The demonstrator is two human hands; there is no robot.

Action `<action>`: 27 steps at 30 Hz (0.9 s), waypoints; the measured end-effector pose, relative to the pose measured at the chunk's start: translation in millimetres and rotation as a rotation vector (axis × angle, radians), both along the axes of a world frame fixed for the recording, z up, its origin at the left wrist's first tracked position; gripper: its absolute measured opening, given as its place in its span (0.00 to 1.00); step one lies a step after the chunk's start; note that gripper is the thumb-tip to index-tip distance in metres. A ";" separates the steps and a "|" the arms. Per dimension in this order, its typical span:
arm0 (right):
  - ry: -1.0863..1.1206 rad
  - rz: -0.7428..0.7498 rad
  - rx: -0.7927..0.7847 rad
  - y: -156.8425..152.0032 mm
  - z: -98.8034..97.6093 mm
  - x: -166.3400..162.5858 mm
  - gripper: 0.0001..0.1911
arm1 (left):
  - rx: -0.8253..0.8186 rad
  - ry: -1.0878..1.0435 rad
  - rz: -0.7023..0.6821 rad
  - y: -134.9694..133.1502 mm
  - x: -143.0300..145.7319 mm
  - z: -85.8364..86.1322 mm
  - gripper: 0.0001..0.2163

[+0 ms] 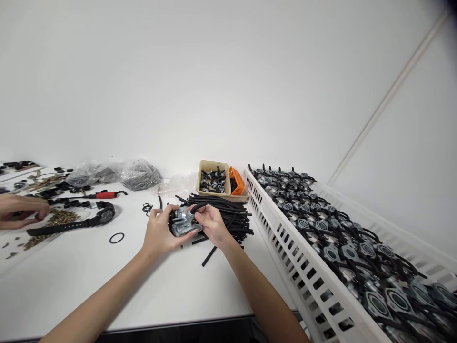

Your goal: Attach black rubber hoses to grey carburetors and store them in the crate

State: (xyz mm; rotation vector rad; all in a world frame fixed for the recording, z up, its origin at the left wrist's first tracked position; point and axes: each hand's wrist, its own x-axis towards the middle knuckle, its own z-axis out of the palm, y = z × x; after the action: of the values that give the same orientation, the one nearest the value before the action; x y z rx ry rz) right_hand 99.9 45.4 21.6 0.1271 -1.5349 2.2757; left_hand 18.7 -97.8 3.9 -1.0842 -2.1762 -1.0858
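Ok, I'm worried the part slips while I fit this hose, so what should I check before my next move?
1. Left hand wrapped around the metal part: ok.
2. Right hand pinching the black hose at the part: ok.
3. Hose end seated on the part: cannot tell, fingers hide it.
4. Hose pile close beside the hands: ok.
5. Co-worker's hand well away at the left edge: ok.
6. Free slot in the white crate: cannot tell, visible rows look full.
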 end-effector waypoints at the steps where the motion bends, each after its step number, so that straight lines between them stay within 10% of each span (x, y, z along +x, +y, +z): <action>1: 0.003 -0.004 0.004 0.4 -0.5 0.0 0.15 | -0.001 -0.001 0.002 -0.2 0.1 -0.1 0.27; 27: 0.067 0.002 0.289 2.5 4.7 2.3 0.17 | 0.001 0.228 -0.041 0.1 -0.5 -2.3 0.25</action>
State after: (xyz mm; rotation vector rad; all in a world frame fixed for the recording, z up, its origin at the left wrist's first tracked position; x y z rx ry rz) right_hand 102.3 47.9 26.3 0.2810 -1.8186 2.0168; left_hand 18.2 -97.8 1.7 -1.1951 -1.9819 -0.9312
